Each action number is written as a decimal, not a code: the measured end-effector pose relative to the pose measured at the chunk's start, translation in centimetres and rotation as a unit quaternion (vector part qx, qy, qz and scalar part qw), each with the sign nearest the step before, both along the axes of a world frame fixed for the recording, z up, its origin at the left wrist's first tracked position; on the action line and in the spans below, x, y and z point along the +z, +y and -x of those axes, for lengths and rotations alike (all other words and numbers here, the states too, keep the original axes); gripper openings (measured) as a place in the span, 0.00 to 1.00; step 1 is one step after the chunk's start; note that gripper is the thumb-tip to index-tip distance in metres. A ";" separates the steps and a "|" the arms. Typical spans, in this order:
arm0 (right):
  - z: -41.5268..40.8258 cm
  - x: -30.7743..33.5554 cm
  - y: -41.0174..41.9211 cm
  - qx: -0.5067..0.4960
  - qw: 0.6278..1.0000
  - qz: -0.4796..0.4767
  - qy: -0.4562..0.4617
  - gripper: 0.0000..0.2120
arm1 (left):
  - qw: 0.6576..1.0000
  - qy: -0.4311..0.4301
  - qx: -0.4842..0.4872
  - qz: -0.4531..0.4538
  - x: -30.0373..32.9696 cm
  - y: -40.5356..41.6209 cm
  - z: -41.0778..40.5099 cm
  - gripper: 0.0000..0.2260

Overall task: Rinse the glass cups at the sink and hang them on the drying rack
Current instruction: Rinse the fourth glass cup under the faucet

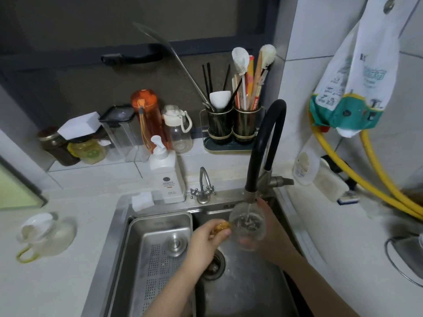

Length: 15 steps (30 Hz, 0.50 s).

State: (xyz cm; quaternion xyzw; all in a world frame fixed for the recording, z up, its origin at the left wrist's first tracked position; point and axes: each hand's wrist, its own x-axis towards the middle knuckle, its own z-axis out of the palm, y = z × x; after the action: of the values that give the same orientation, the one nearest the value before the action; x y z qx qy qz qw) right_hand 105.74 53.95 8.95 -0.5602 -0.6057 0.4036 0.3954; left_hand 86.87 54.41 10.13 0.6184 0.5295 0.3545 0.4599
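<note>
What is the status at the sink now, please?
Left hand grips amber handle, right hand cups the glass cup. Cup under black tap, water running in. Nothing in the way.

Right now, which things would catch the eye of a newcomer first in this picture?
First the glass cup held by both hands over the sink, with water running into it from the black faucet. Next the orange bottle on the back ledge, and the yellow hose at the right.
</note>
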 end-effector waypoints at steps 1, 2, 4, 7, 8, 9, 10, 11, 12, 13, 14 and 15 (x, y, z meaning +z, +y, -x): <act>0.5 0.1 0.1 0.000 1.000 0.015 0.013 0.34 | 1.000 0.005 0.012 -0.010 0.0 0.2 0.3 0.10; 0.7 -0.2 0.4 0.002 0.998 0.020 0.055 0.30 | 1.000 0.008 0.021 -0.017 0.0 0.5 0.4 0.10; -0.2 0.6 0.4 0.010 0.998 0.026 0.048 0.26 | 0.999 -0.014 0.030 -0.006 0.1 0.9 -0.2 0.08; -3.2 2.1 1.1 -0.003 0.992 0.088 0.095 0.20 | 0.993 -0.089 0.061 0.043 -0.3 0.9 -1.6 0.07; -4.3 1.9 1.7 -0.029 0.991 0.083 0.098 0.19 | 0.990 -0.107 0.071 0.052 -0.4 0.9 -1.8 0.07; -5.1 1.8 2.5 -0.064 0.991 0.080 0.083 0.17 | 0.987 -0.127 0.079 0.062 -0.5 0.8 -2.0 0.08; -6.1 1.4 3.6 -0.097 0.990 0.081 0.063 0.18 | 0.984 -0.141 0.084 0.071 -0.5 0.7 -2.3 0.08; -7.2 0.7 4.8 -0.120 0.987 0.095 0.045 0.23 | 0.982 -0.149 0.088 0.075 -0.4 0.6 -2.5 0.09; -8.1 0.0 6.1 -0.130 0.986 0.102 0.022 0.28 | 0.982 -0.151 0.090 0.075 -0.4 0.5 -2.8 0.09; -8.7 -0.6 7.5 -0.142 0.986 0.092 0.002 0.34 | 0.981 -0.152 0.093 0.074 -0.5 0.5 -3.0 0.09; -9.8 -2.0 9.0 -0.151 0.985 0.073 -0.030 0.39 | 0.981 -0.151 0.095 0.071 -0.6 0.4 -3.1 0.09; -12.2 -6.2 11.7 -0.160 0.983 0.071 -0.058 0.44 | 0.981 -0.150 0.101 0.069 -0.7 0.4 -3.2 0.09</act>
State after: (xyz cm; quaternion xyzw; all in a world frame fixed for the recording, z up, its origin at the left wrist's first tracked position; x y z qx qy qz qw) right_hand 117.92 65.63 2.76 -0.6991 -0.4997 0.3438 0.3786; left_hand 90.05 54.80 9.46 0.4684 0.5376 0.4499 0.5377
